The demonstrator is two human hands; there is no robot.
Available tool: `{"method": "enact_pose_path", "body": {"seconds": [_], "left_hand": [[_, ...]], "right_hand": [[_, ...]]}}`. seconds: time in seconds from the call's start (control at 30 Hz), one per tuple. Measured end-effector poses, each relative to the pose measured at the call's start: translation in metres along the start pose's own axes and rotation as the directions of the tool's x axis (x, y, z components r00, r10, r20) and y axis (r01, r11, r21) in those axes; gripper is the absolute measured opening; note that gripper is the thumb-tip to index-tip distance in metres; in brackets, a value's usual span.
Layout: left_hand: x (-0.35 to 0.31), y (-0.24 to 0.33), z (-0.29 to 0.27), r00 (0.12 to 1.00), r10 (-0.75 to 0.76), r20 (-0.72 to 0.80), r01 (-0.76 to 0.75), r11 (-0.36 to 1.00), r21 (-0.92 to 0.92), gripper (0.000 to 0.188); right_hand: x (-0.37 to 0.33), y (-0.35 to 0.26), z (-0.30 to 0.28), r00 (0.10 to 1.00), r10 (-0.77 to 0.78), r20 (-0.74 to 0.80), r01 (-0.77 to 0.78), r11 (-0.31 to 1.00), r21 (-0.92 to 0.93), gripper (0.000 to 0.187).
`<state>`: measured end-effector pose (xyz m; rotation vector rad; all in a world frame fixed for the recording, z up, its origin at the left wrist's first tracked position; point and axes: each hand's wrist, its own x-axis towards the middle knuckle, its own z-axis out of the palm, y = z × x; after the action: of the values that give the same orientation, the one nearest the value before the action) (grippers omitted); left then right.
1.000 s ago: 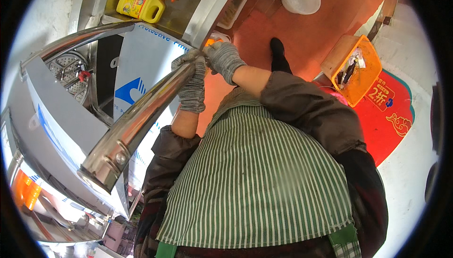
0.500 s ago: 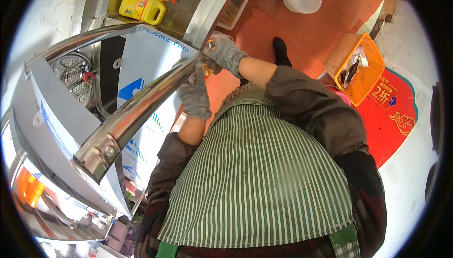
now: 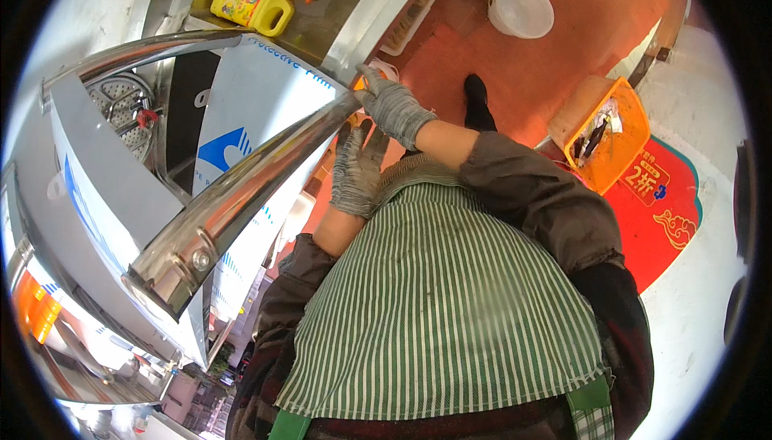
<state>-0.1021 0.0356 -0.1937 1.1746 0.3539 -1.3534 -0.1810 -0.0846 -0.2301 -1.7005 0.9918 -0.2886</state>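
Both of my hands wear grey knit gloves. My right hand (image 3: 396,108) is at the far end of a shiny metal rail (image 3: 241,187), its fingers bent at the corner. A small orange patch shows between its thumb and fingers; what that is cannot be made out. My left hand (image 3: 358,168) is just right of the rail, fingers pointing up and spread, with nothing seen in it. The rail edges a metal counter or cart whose panel (image 3: 249,122) carries white and blue protective film. Whether my left hand touches the rail is unclear.
A yellow jug (image 3: 256,2) stands in a metal basin at the far left. On the red floor are a white bucket (image 3: 521,10), a long tray (image 3: 408,20) and an orange bin (image 3: 615,138) with litter. A red board (image 3: 655,203) lies right; a perforated metal disc (image 3: 121,110) sits left.
My left hand has come away from the rail's underside, moved slightly right and spread its fingers. My right hand stays at the rail's end, shifted slightly right. The view has turned a little.
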Motion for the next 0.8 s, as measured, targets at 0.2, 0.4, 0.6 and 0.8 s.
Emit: {"method": "enact_pose_path", "body": {"seconds": [0.2,0.4,0.6,0.8], "left_hand": [[0.027,0.013,-0.002,0.991,-0.070,0.115,0.096,0.966,-0.240,0.040],[0.022,0.011,0.010,0.982,-0.001,0.189,0.075,0.919,-0.388,0.037],[0.033,0.004,0.020,0.988,0.150,0.027,-0.124,0.897,-0.425,0.040],[0.041,-0.004,0.016,0.939,0.301,0.166,-0.172,0.830,-0.530,0.039]], "right_hand": [[0.002,-0.018,-0.018,0.984,0.150,0.100,-0.161,0.980,0.115,0.046],[0.002,-0.011,-0.023,0.986,-0.001,0.169,-0.002,1.000,0.021,0.058],[0.018,-0.009,-0.036,0.903,-0.038,0.427,0.001,0.996,0.087,0.050],[0.036,-0.003,-0.033,0.828,-0.300,0.473,0.355,0.935,-0.028,0.044]]}}
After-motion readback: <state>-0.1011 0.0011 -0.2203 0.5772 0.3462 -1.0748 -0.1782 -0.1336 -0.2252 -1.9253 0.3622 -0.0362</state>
